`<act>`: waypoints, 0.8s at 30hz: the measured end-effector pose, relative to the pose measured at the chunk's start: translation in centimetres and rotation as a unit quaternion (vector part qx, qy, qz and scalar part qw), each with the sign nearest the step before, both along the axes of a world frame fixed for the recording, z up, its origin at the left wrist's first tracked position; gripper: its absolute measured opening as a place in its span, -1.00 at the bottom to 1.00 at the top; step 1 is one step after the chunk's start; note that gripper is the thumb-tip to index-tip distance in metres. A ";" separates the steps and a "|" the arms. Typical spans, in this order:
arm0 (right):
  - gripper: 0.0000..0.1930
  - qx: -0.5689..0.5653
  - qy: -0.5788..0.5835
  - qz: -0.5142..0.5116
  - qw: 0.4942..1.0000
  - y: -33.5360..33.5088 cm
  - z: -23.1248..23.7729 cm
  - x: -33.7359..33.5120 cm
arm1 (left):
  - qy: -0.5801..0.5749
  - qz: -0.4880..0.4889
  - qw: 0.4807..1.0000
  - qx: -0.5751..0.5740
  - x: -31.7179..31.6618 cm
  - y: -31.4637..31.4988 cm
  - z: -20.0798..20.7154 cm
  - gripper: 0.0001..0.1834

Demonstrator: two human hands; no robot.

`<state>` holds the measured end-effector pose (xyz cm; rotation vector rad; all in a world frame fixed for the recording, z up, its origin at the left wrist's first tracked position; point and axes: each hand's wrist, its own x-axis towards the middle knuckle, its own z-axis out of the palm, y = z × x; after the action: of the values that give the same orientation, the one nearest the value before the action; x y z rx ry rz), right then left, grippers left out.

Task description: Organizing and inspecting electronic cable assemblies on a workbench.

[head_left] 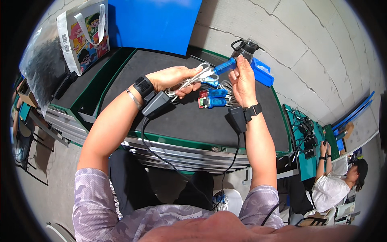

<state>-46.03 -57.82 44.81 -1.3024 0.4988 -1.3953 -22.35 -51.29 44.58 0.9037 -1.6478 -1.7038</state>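
Note:
My left hand (177,80) is closed around a coiled bundle of clear-grey cable (186,84). A translucent blue connector (225,66) at the end of a cable is pinched between the thumb and fingers of my right hand (243,80). It appears to belong to the bundle in my left hand. Below and between my hands, several similar blue adapters (217,93) lie on the dark mat (177,121), some with red and green terminal ends. Their coiled cables (229,90) sit partly behind my right hand.
A dark bottle (245,47) and a blue bin (262,72) stand behind my right hand. To the left are a printed tote bag (84,38) and a clear plastic bag (45,64). A blue panel (155,24) rises behind the bench. At right, a person (330,189) works at another table.

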 end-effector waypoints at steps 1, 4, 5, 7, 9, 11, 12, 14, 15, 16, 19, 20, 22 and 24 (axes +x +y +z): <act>-0.72 -0.002 -0.007 0.008 1.000 -0.3 -0.2 -0.2 | 0.006 0.000 1.000 0.005 -0.1 0.0 0.0 -0.36; -0.68 0.012 -0.016 0.034 0.999 0.1 -0.1 0.1 | 0.011 0.019 1.000 0.008 0.0 -0.5 -0.2 -0.37; -0.65 0.029 -0.019 0.052 0.998 0.3 0.0 0.4 | 0.012 0.018 1.000 0.007 0.2 -0.5 -0.3 -0.37; -0.60 0.021 0.006 0.051 0.998 0.2 -0.3 0.6 | 0.028 0.011 1.000 -0.003 0.3 -0.4 -0.2 -0.37; -0.69 0.025 -0.015 0.075 0.997 0.3 -0.4 0.7 | 0.018 0.015 1.000 -0.018 0.3 -0.2 0.0 -0.37; -0.68 0.020 0.002 0.056 0.998 0.5 -0.2 0.8 | 0.007 0.022 0.999 -0.030 0.4 -0.1 0.1 -0.36; -0.67 0.016 0.019 0.037 0.999 0.9 -0.1 1.0 | 0.007 0.022 0.999 -0.041 0.3 -0.2 0.0 -0.36; -0.65 0.023 0.041 0.036 0.998 1.7 0.1 1.4 | 0.007 0.024 0.998 -0.051 0.2 -0.2 -0.1 -0.35; -0.63 0.027 0.063 0.034 0.997 2.1 0.1 1.6 | 0.023 0.032 0.998 -0.042 0.0 -0.2 0.0 -0.34; -0.63 0.027 0.062 0.037 0.997 2.3 0.0 1.8 | 0.039 0.041 0.998 -0.032 -0.1 -0.1 0.0 -0.33; -0.61 0.016 0.120 0.115 0.986 2.8 -0.2 2.2 | 0.069 0.036 0.997 0.005 -0.3 0.0 0.0 -0.32; -0.61 0.016 0.119 0.117 0.986 2.8 -0.3 2.2 | 0.077 0.044 0.996 0.022 -0.4 0.2 0.2 -0.32; -0.63 0.014 0.143 0.159 0.977 2.6 -0.5 2.3 | 0.056 0.019 0.998 0.019 -0.2 -0.1 -0.1 -0.32; -0.64 0.013 0.138 0.164 0.977 2.5 -0.6 2.2 | 0.036 0.008 0.999 -0.031 -0.5 -0.2 -0.3 -0.32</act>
<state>-43.84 -55.32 44.18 -1.4916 0.4594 -0.9379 -22.88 -51.45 44.30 0.8142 -1.6321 -1.6471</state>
